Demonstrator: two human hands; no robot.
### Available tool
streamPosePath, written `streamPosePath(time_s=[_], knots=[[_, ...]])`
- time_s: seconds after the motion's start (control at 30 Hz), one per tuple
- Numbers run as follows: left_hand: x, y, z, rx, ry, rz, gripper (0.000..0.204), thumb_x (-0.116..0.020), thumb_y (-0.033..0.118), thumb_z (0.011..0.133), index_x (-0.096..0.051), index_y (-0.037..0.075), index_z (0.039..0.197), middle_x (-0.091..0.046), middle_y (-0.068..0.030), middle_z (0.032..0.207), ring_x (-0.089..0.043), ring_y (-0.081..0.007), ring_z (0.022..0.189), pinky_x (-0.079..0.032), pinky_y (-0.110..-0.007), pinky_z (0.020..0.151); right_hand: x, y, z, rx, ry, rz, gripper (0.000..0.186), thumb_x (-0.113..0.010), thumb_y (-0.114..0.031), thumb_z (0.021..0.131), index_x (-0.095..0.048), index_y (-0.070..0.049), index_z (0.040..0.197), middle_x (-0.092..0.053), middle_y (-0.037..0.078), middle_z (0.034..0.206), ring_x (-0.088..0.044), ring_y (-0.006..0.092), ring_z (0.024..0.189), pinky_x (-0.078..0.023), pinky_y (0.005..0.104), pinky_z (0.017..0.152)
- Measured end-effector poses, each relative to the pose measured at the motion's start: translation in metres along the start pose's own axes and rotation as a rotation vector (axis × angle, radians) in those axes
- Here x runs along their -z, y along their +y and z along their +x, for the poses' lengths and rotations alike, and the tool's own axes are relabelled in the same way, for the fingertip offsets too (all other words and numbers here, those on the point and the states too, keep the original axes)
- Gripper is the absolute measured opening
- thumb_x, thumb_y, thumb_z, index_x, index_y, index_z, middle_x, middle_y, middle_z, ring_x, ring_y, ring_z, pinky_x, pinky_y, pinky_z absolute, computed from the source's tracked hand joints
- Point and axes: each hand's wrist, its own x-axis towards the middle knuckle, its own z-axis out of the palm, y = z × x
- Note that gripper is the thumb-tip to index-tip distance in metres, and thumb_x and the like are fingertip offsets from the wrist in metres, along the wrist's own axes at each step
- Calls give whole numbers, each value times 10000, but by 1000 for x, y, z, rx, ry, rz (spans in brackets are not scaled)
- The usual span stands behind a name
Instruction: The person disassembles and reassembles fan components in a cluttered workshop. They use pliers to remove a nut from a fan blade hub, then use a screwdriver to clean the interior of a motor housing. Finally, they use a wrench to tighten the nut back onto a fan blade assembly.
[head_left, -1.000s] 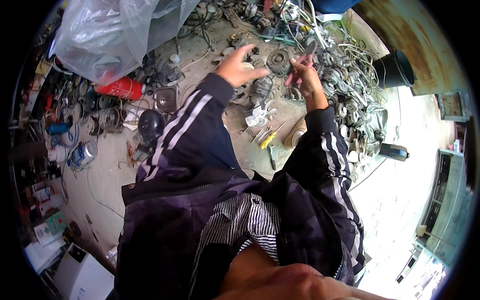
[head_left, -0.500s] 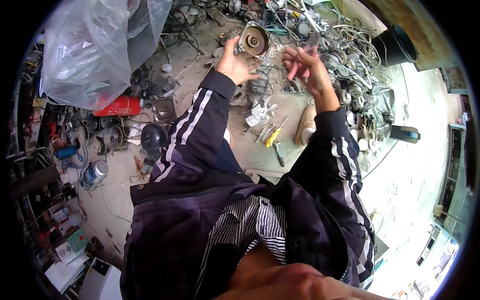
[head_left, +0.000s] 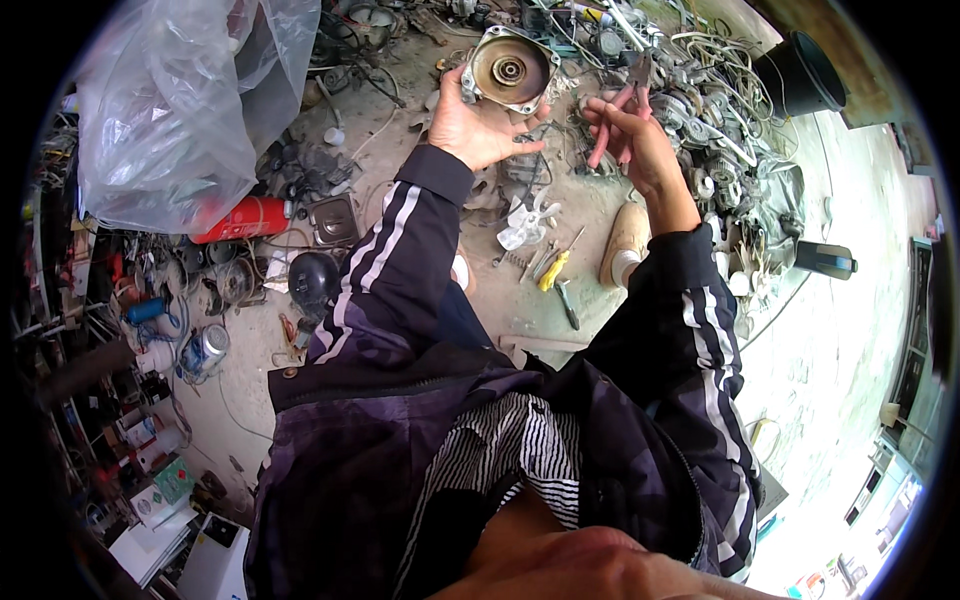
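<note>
Can't see the back of that square metal housing (head_left: pixel 512 72), and the right hand (head_left: pixel 640 142) covers part of the red-handled pliers (head_left: pixel 599 150). Clear plastic bag (head_left: pixel 185 110) runs off the top — clouding one end of the red cylinder (head_left: pixel 262 215). White box (head_left: pixel 215 562) gets chopped lower left.

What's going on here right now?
A person is handling salvaged-looking parts over a littered floor. The left hand holds a square-cornered metal housing, its round hollow side showing. The right hand holds red-handled pliers, apart from the housing. A white fan blade and a yellow-handled screwdriver lie on the floor nearer the body.
</note>
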Motion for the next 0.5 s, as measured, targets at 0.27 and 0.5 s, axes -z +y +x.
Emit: streamPosePath(time_s=[0.27,0.5], knots=[[5,2,-5,-120,58,167,805,-591,615,750,-436,97,1347,-506,-145,1265,-476,-330,1196,-215,-645,1038,10,9,5,33,-41,-206,342,-504,-257,980,-533,-31,1236,-621,23,1049,-530,47,808,-415,180,677],[1,25,-17,-141,-61,100,602,-666,551,774,-600,85,1149,-651,-143,1075,-618,-314,973,-430,-566,948,30,18,20,-99,-107,-111,202,-489,-172,951,-522,-58,1114,-566,45,652,-569,168,426,-377,260,324]])
